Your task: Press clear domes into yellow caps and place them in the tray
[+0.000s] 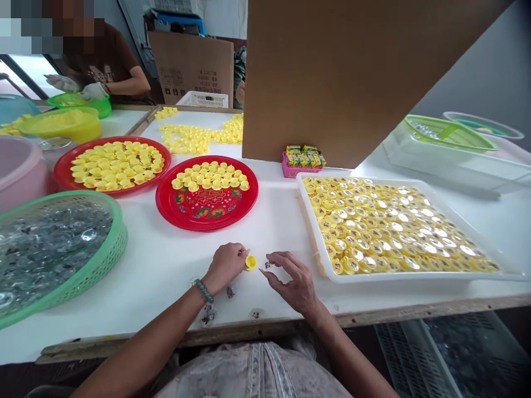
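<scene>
Left hand (226, 264) holding cup (251, 263), right hand (293, 282) pinching disc (267, 265)

From here I am seeing the left fingertips closing on the small yellow cup over the white table (276, 202); whether it is touching the surface, I cannot tell. The right thumb and finger are gripping the small printed disc, just beside the cup but apart from it. Several loose discs (230, 291) are lying between the forearms and near the left wrist.

Over to the left, a green basket (119, 235) is holding a heap of clear pieces. Beyond the hands, one red tray (203, 222) is carrying yellow cups on its far half, and a second red tray (62, 172) beside it is carrying many more. To the right, a white tray (373, 278) is brimming with shiny-topped yellow pieces. A pink basket (292, 171) of little boxes is standing by the cardboard (323, 72). At far left, a co-worker's gloved hands (95, 91) are hovering at a green bowl (105, 107).
</scene>
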`<control>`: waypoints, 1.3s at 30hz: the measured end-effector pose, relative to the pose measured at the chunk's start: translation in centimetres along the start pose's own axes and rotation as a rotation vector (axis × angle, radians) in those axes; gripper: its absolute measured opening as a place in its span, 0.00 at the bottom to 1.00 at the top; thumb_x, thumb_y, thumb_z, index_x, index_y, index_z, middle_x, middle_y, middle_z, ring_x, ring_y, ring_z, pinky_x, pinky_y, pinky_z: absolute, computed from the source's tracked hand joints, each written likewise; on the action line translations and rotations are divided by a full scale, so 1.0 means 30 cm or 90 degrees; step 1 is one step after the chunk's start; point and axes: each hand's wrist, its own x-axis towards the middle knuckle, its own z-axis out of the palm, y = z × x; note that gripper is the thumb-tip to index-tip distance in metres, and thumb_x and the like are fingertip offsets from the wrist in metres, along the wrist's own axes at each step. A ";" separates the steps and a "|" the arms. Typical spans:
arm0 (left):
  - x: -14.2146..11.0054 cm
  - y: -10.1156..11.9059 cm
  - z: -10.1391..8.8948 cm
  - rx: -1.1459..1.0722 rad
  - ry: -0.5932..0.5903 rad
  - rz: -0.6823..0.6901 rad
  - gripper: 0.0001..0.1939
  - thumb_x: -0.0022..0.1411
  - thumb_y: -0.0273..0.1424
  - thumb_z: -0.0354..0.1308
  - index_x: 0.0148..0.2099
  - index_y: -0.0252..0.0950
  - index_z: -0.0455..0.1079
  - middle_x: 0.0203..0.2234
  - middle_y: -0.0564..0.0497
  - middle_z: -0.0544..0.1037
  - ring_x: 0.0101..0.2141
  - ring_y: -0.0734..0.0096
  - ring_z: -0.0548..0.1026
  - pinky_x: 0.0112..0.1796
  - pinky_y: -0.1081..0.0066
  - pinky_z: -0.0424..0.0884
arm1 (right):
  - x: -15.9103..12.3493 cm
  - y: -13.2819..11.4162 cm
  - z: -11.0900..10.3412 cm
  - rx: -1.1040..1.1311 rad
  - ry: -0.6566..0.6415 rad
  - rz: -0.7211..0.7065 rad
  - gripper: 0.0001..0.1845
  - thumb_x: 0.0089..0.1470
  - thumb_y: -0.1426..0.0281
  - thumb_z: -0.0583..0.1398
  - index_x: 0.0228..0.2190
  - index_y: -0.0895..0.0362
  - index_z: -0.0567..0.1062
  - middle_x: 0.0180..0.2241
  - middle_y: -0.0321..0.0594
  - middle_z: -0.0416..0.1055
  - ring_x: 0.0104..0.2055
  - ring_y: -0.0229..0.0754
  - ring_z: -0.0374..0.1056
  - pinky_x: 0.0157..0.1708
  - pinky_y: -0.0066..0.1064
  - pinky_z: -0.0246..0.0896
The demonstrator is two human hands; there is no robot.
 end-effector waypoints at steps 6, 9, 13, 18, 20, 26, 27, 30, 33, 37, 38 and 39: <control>-0.036 -0.082 0.030 -0.344 -0.075 -0.038 0.10 0.54 0.33 0.51 0.32 0.37 0.73 0.26 0.50 0.79 0.23 0.71 0.76 0.26 0.74 0.69 | 0.026 0.029 0.007 -0.049 -0.150 -0.017 0.15 0.53 0.72 0.59 0.44 0.54 0.71 0.38 0.42 0.73 0.39 0.41 0.69 0.38 0.32 0.66; -0.037 -0.099 0.046 -0.408 -0.067 -0.030 0.10 0.54 0.32 0.51 0.31 0.36 0.73 0.25 0.50 0.78 0.24 0.70 0.76 0.27 0.73 0.71 | 0.061 0.021 0.020 -0.114 -0.217 0.003 0.14 0.53 0.72 0.59 0.43 0.55 0.72 0.37 0.42 0.73 0.37 0.42 0.70 0.37 0.32 0.65; -0.031 -0.108 0.064 -0.448 -0.058 -0.024 0.11 0.54 0.34 0.53 0.34 0.36 0.74 0.24 0.50 0.78 0.25 0.69 0.76 0.29 0.70 0.73 | 0.104 0.001 0.046 -0.167 -0.288 0.002 0.12 0.53 0.73 0.59 0.41 0.57 0.73 0.35 0.42 0.73 0.37 0.42 0.69 0.37 0.30 0.63; -0.030 -0.107 0.071 -0.461 -0.041 -0.027 0.11 0.54 0.34 0.54 0.34 0.35 0.74 0.24 0.49 0.78 0.25 0.68 0.76 0.30 0.70 0.74 | 0.127 -0.008 0.059 -0.202 -0.338 0.001 0.10 0.53 0.73 0.58 0.39 0.57 0.73 0.34 0.42 0.73 0.37 0.41 0.69 0.37 0.28 0.60; -0.033 -0.103 0.071 -0.465 -0.039 -0.036 0.11 0.53 0.34 0.54 0.33 0.35 0.74 0.24 0.49 0.79 0.25 0.68 0.77 0.29 0.70 0.74 | 0.123 -0.010 0.056 -0.204 -0.335 0.011 0.10 0.54 0.72 0.58 0.39 0.57 0.73 0.34 0.42 0.73 0.37 0.41 0.68 0.37 0.28 0.60; -0.036 -0.092 0.077 -0.459 -0.032 -0.043 0.10 0.53 0.33 0.53 0.31 0.35 0.74 0.23 0.50 0.78 0.26 0.68 0.77 0.29 0.71 0.73 | 0.093 -0.022 0.062 -0.266 -0.338 0.053 0.09 0.54 0.70 0.58 0.38 0.56 0.73 0.31 0.40 0.73 0.34 0.40 0.68 0.34 0.28 0.57; -0.037 -0.092 0.080 -0.460 -0.033 -0.042 0.10 0.53 0.34 0.53 0.31 0.35 0.73 0.23 0.50 0.78 0.26 0.68 0.77 0.29 0.71 0.73 | 0.089 -0.023 0.067 -0.282 -0.339 0.061 0.08 0.54 0.70 0.58 0.37 0.56 0.73 0.31 0.39 0.73 0.35 0.41 0.68 0.34 0.28 0.57; -0.037 -0.093 0.087 -0.454 -0.034 -0.031 0.11 0.54 0.35 0.53 0.32 0.35 0.74 0.23 0.50 0.78 0.26 0.68 0.77 0.29 0.71 0.72 | 0.085 -0.021 0.080 -0.309 -0.340 0.080 0.08 0.54 0.71 0.57 0.37 0.56 0.73 0.32 0.39 0.73 0.36 0.41 0.68 0.35 0.28 0.56; -0.035 -0.097 0.092 -0.430 -0.016 -0.004 0.11 0.54 0.35 0.53 0.32 0.35 0.74 0.23 0.50 0.78 0.26 0.69 0.76 0.29 0.72 0.72 | 0.089 -0.019 0.085 -0.312 -0.350 0.085 0.08 0.54 0.72 0.57 0.37 0.56 0.73 0.33 0.39 0.73 0.37 0.41 0.68 0.36 0.27 0.55; -0.031 -0.101 0.095 -0.395 0.010 0.023 0.11 0.53 0.33 0.53 0.31 0.36 0.75 0.22 0.50 0.79 0.25 0.70 0.75 0.30 0.72 0.70 | 0.098 -0.017 0.077 -0.310 -0.378 0.083 0.07 0.55 0.73 0.56 0.36 0.56 0.72 0.34 0.40 0.73 0.38 0.40 0.68 0.35 0.26 0.55; -0.030 -0.102 0.096 -0.389 0.009 0.027 0.11 0.53 0.33 0.53 0.31 0.36 0.75 0.22 0.51 0.79 0.25 0.70 0.75 0.30 0.72 0.70 | 0.100 -0.016 0.075 -0.311 -0.389 0.080 0.07 0.55 0.73 0.56 0.36 0.56 0.72 0.34 0.40 0.73 0.37 0.39 0.68 0.34 0.26 0.54; -0.029 -0.102 0.098 -0.385 0.007 0.032 0.11 0.53 0.33 0.52 0.31 0.36 0.75 0.22 0.51 0.79 0.25 0.70 0.75 0.30 0.72 0.70 | 0.102 -0.014 0.072 -0.313 -0.401 0.074 0.06 0.56 0.73 0.55 0.35 0.56 0.72 0.33 0.39 0.73 0.36 0.39 0.68 0.33 0.26 0.54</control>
